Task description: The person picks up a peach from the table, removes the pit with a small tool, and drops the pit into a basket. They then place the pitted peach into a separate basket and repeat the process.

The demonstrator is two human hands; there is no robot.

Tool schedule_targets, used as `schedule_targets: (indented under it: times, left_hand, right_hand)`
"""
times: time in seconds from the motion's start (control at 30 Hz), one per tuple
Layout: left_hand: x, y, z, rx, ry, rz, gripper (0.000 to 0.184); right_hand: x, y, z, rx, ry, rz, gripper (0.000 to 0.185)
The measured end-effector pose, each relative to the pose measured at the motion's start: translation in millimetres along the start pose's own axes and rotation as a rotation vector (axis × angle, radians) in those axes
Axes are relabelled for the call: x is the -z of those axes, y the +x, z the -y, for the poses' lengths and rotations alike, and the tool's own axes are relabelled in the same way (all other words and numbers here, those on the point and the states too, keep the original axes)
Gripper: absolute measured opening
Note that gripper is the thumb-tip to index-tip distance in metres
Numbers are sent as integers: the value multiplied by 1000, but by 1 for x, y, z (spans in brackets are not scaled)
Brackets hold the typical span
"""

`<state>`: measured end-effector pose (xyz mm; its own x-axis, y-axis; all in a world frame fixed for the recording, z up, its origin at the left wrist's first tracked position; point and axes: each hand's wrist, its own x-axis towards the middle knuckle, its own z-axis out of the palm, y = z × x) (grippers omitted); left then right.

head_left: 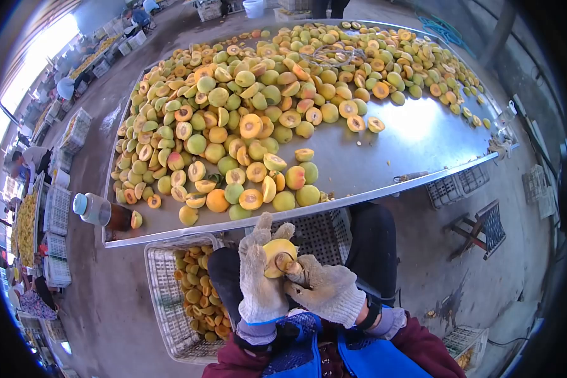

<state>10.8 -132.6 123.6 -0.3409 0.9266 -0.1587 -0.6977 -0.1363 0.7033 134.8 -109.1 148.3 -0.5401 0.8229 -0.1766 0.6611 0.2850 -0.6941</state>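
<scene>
My left hand [260,277], in a worn knitted glove, holds a halved yellow fruit [278,257] above my lap, its cut face toward my right hand. My right hand [324,286], gloved too, is closed round the handle of a small tool [294,271]. The tool's rounded end lies against the middle of the fruit, where the pit sits or sat; I cannot tell which. Beyond my hands, a heap of whole and halved fruit [251,126] covers much of the metal table [409,148].
A crate of fruit halves [164,315] stands below the table, left of my legs; an empty-looking crate [321,236] is between them. A bottle [101,212] lies at the table's left corner. A folding stool [482,230] stands right. People work at tables far left.
</scene>
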Motion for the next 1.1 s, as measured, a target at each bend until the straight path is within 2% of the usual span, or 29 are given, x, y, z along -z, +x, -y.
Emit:
schedule_targets:
  times: [0.13,0.2,0.23,0.3,0.37,0.4,0.43,0.47,0.53,0.57,0.6,0.63,0.7,0.73,0.77,0.83,0.87,0.93,0.97,1.03,1.07,1.1]
  left_hand:
    - [-13,-11,-1,-158,71,-36,46]
    - [-15,-13,-2,-222,142,-13,44]
    - [-15,-12,-3,-236,197,41,43]
    - [-11,-10,-8,-248,247,111,43]
    - [-4,-8,-8,-145,478,98,43]
    - [-15,-8,-6,-209,586,16,46]
    - [-3,-6,-6,-239,646,124,40]
    - [-11,-9,-10,-281,765,60,34]
    - [-18,-12,-8,-262,657,17,32]
    - [-16,-9,-8,-322,648,81,30]
    - [-2,-2,-8,-313,700,112,31]
    - [6,6,-8,-308,759,136,31]
    - [-13,5,-30,142,582,226,39]
    - [-13,7,-31,162,590,222,43]
    - [-15,8,-30,164,591,226,43]
    - [-18,6,-34,-87,730,436,34]
    - [-29,-1,-28,-94,612,358,37]
    - [-14,1,-15,-212,574,422,50]
    - [-25,-4,-16,-207,505,400,52]
    - [-31,-7,-16,-35,359,354,51]
    - [-31,-7,-13,-23,336,321,51]
    - [-31,-7,-9,-5,308,297,50]
  right_hand:
    - [-10,-3,-4,-95,67,76,43]
    - [-9,-7,-4,18,325,68,42]
    - [-5,-7,-3,13,324,64,42]
    - [8,-5,1,-172,532,276,35]
    - [7,-3,1,-296,610,345,30]
    - [5,-1,-4,-333,876,507,23]
    - [9,0,-6,-272,1028,618,16]
    - [4,1,-10,-257,1111,647,13]
    - [-13,-5,-17,-215,1249,623,9]
    - [-14,-5,-20,-186,1298,582,7]
    - [9,-6,-9,-240,1306,657,7]
    - [-7,-9,-24,-144,1334,609,9]
    - [-11,-8,-38,-174,1347,746,30]
    - [-10,-10,-38,-169,1380,744,27]
    - [-7,-12,-36,-169,1381,739,27]
    - [-10,-15,-28,-193,1776,856,8]
    - [-34,-12,-35,-159,1776,774,12]
    - [-39,-13,-37,-54,1777,693,15]
    - [-29,-14,-30,-46,1817,646,16]
    - [-4,-16,-35,-205,1912,904,17]
    - [1,-17,-34,-268,1994,918,20]
    - [-4,-14,-44,-199,2012,1019,21]
